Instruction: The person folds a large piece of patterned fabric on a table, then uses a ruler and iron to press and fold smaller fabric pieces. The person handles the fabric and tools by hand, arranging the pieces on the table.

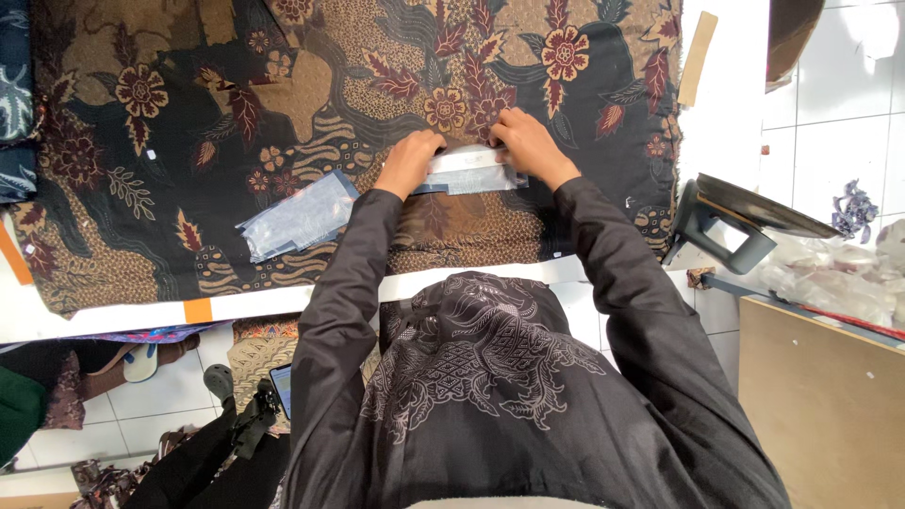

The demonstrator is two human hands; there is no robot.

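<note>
Both hands rest on a narrow pale strip (pixel 468 168) that lies flat on a dark patterned cloth (pixel 283 113) spread over the white surface (pixel 123 316). The left hand (pixel 408 162) presses down on the strip's left end with its fingers curled over the edge; the right hand (pixel 530 146) does the same at the right end, so the strip is held stretched between them, pressed rather than lifted. A darker layer peeks out beneath the strip's lower edge (whether it is a fold or a separate piece, I cannot tell).

Judging from how things lie, the work is partway: this strip is being flattened or creased in place, while a loose stack of greyish pieces (pixel 297 217) waits just to the left, apart from the hands. An iron (pixel 731 221) sits at the right edge of the surface, well apart from the strip and untouched, so any pressing of this piece looks not yet done.
</note>
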